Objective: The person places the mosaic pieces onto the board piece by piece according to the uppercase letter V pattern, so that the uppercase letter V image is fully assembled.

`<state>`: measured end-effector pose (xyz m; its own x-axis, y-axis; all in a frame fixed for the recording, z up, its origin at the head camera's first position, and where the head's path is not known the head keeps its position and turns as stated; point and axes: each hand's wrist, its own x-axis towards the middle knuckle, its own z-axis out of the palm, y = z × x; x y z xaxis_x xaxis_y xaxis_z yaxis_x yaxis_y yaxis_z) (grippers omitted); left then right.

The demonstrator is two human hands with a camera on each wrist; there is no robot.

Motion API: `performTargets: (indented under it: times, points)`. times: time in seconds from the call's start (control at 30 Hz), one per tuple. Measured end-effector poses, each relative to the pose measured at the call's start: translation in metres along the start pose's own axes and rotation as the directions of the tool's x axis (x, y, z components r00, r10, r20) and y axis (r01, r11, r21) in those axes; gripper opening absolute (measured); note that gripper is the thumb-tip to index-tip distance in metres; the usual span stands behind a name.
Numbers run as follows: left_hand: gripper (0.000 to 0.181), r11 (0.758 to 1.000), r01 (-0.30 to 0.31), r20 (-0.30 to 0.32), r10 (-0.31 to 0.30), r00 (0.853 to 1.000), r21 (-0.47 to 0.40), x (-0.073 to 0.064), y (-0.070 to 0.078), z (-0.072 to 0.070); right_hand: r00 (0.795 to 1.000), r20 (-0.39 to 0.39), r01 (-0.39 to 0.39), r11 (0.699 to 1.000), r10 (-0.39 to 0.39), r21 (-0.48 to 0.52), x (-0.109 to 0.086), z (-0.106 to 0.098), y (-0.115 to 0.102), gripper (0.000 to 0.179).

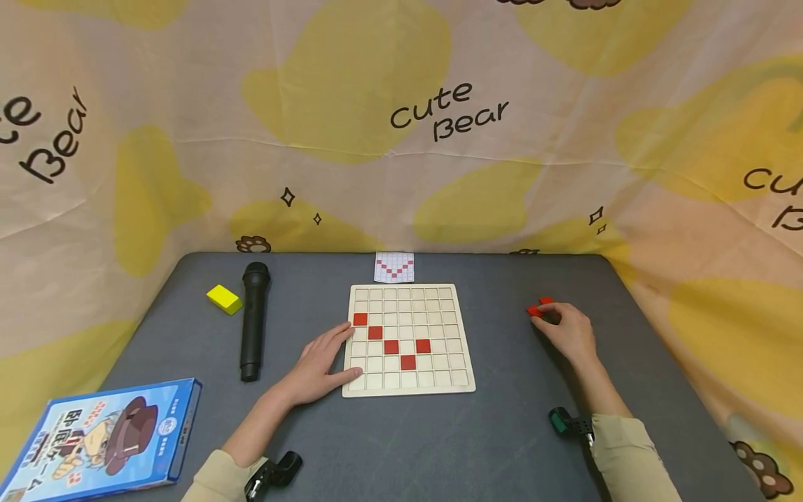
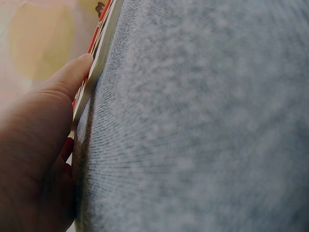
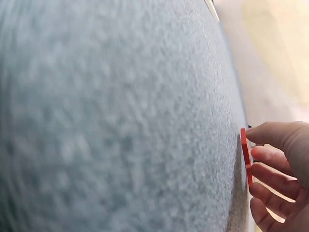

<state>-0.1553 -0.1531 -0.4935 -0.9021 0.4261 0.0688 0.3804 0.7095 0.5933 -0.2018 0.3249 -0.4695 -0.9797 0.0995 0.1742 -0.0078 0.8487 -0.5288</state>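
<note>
A square cream grid board (image 1: 409,392) lies on the table with several red square tiles (image 1: 408,362) in its cells, forming a slanted line that turns up at the right. My left hand (image 1: 316,366) rests along the board's left edge, fingers extended and thumb on its lower left border. In the left wrist view the thumb (image 2: 72,72) lies against the board's edge. Off to the right, my right hand (image 1: 569,333) pinches a red tile (image 1: 533,311) between thumb and forefinger. Another red tile (image 1: 546,300) sits just behind it, partly covered by the fingers.
Behind the board lies a small pattern card (image 1: 394,268) with a pink V of squares. A black microphone (image 1: 254,324) and a yellow block (image 1: 224,300) are at the left. Nearer, a blue box (image 1: 106,439) occupies the front left corner. A printed cloth (image 1: 351,174) hangs behind the table.
</note>
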Motion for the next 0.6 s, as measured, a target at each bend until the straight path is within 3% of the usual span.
performTargets:
  times: [0.17, 0.6]
  points:
    - [0.080, 1.000, 0.006, 0.007, -0.006, 1.000, -0.008, 0.0003, 0.0013, -0.0004, 0.999, 0.028, -0.025, 1.000, 0.025, -0.010, 0.0003, -0.0036, 0.0014, 0.035]
    - [0.081, 1.000, 0.014, 0.012, -0.014, 1.000, -0.003, 0.0005, 0.0032, -0.0014, 0.999, 0.040, 0.007, 1.000, -0.007, 0.001, 0.0027, -0.0017, 0.0033, 0.033]
